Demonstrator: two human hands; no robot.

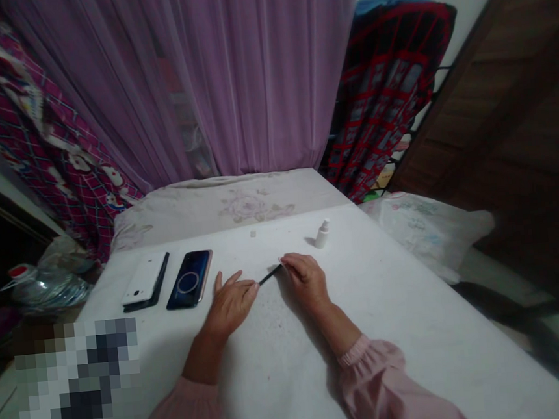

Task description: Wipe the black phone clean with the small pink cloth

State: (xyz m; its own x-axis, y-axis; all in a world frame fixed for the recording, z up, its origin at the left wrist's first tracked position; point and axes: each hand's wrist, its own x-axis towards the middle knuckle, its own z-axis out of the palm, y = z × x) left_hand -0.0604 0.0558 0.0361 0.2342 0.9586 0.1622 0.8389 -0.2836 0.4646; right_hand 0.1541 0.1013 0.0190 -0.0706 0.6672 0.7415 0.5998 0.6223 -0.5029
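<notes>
A thin black rod (269, 275) lies between my hands above the white covered surface (283, 365). My right hand (305, 280) pinches its upper end, and the fingertips of my left hand (229, 303) meet its lower end. I cannot tell whether they grip it. To the left of my left hand lie a dark blue smartphone (189, 279) and a white phone (143, 280) on a black case. A small white bottle (321, 234) stands beyond my right hand, and a tiny white piece (253, 234) sits farther back.
A pale floral pillow (225, 208) lies along the far edge, backed by a purple curtain (190, 80). A red patterned cloth (391, 89) hangs at the back right. A white plastic bag (426, 232) lies to the right, and a plastic bottle (46, 288) stands off the left edge.
</notes>
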